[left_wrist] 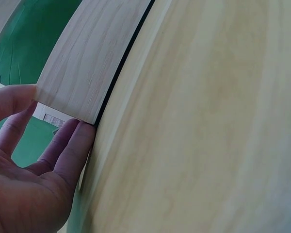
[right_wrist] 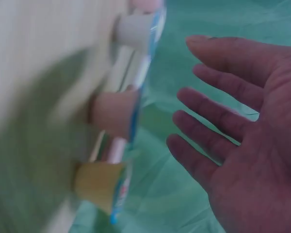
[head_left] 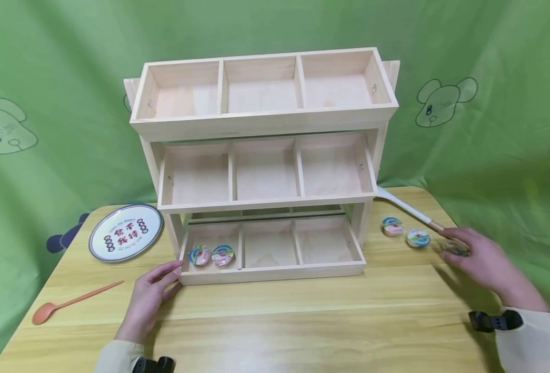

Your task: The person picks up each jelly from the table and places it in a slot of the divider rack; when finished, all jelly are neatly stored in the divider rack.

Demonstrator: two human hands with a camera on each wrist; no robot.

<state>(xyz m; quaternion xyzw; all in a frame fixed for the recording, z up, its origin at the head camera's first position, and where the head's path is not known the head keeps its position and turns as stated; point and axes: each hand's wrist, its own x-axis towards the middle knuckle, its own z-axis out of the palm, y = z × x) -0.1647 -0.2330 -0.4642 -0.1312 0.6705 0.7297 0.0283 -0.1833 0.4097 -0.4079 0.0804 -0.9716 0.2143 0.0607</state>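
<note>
While the left hand holds the bottom tray, the right hand hangs over the near cup

As the head view shows, a pale wooden rack of three tiers stands on the counter, each tier split into three compartments. Two pink cups sit in the left compartment of the bottom tray. At that tray's left front corner is the left hand, its grip narrow on the wood. Right of the rack, the far cup, the middle cup and the near cup form a slanting row, the last partly covered by the right hand's fingers. A long utensil, white with a wooden end, runs from behind the rack up to that hand's outline; whether they touch, I cannot tell. On the left lie a printed plate and, nearer the person, an orange spoon. Green cloth with bear outlines hangs behind.

From the left wrist, fingertips touch both the upper and lower corners of the tray's front panel, its end held between them. A dark line runs along the panel's lower edge, beside the counter.

From the right wrist, the grip is wide, palm showing, fingers and thumb spread. Blurred cups stand in a row opposite the fingertips, a gap between.
</note>
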